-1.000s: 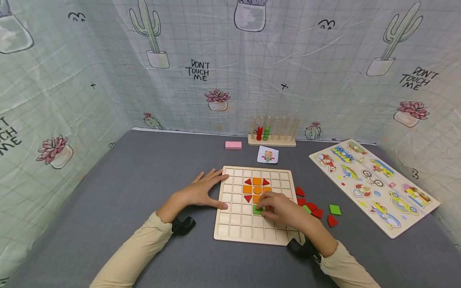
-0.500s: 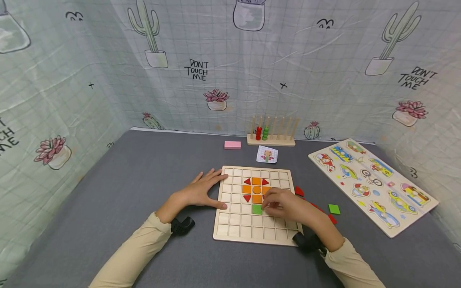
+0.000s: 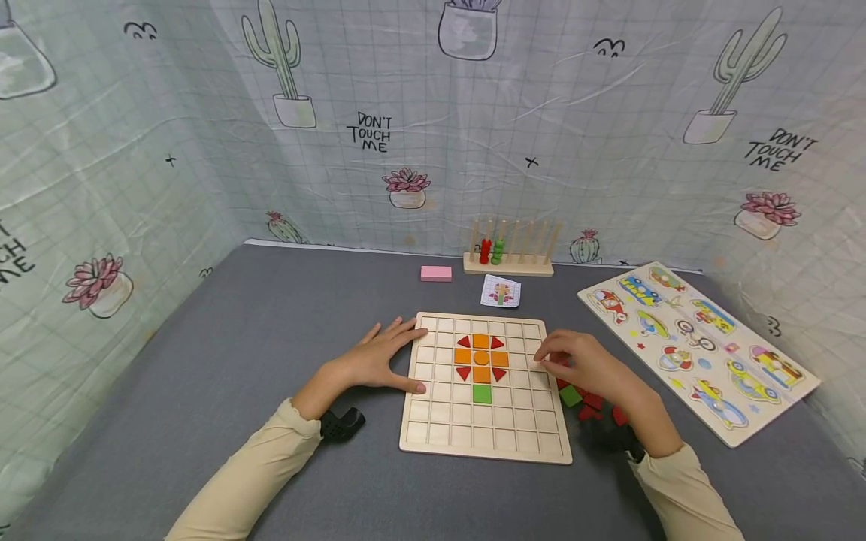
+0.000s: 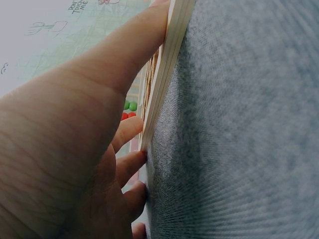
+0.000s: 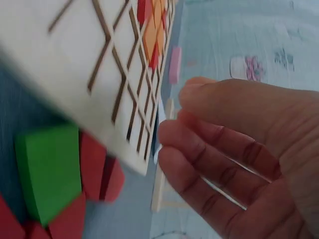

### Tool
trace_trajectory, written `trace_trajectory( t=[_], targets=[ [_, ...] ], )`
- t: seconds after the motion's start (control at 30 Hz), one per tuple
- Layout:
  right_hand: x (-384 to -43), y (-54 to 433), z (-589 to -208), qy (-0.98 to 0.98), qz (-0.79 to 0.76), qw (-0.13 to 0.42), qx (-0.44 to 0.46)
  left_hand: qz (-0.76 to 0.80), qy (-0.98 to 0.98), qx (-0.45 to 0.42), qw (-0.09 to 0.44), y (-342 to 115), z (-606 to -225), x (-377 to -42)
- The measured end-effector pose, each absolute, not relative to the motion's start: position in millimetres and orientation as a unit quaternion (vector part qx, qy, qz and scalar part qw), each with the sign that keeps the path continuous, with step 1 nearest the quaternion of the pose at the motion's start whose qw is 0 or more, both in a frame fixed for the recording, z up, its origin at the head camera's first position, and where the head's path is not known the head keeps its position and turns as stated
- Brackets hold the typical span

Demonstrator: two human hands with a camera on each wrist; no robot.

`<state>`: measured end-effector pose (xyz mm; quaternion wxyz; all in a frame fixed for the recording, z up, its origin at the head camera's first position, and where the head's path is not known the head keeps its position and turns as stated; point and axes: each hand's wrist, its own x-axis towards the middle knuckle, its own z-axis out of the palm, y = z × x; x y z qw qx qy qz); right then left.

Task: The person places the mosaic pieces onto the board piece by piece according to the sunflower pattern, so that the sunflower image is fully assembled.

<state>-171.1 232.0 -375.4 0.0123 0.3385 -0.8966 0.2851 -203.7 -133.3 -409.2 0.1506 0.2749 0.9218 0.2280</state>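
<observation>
A wooden grid board [image 3: 443, 432] lies on the grey table. On it an orange circle [image 3: 481, 358] has orange squares [image 3: 481, 375] around it and red triangles [image 3: 463, 373] at the corners. A green square [image 3: 482, 394] sits just below. My left hand [image 3: 368, 361] rests at the board's left edge, thumb and fingers spread and touching it. Over the right edge hovers my right hand [image 3: 582, 362], fingers loosely bent; the right wrist view shows nothing between the thumb and fingertips. Beneath that hand lie loose red pieces [image 5: 92, 167] and a green block [image 5: 52, 172], partly hidden in the head view.
Behind the board lies a small pattern card [image 3: 501, 291]. Farther back are a pink block [image 3: 436, 273] and a peg rack [image 3: 507, 264] with red and green beads. A vehicle picture puzzle board [image 3: 700, 353] lies at the right. Printed cloth [image 3: 460, 113] hangs around the table.
My right hand has moved right, from the middle of the board to its right edge. The lower right red triangle, hidden before, is now in view. My left hand stays in place.
</observation>
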Motion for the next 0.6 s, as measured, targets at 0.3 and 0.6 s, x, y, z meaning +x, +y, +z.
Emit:
trace_trajectory(
  t=[0.3, 0.6],
  targets=[
    [-177.9, 253.7, -380.3, -0.913, 0.278, 0.019, 0.297, 0.229, 0.922, 0.274, 0.153, -133.6, -409.5, -204.5],
    [-181.8, 256.9, -393.2, -0.932, 0.274, -0.004, 0.239, 0.229, 0.921, 0.276, 0.154, -133.8, -409.8, -204.4]
  ],
)
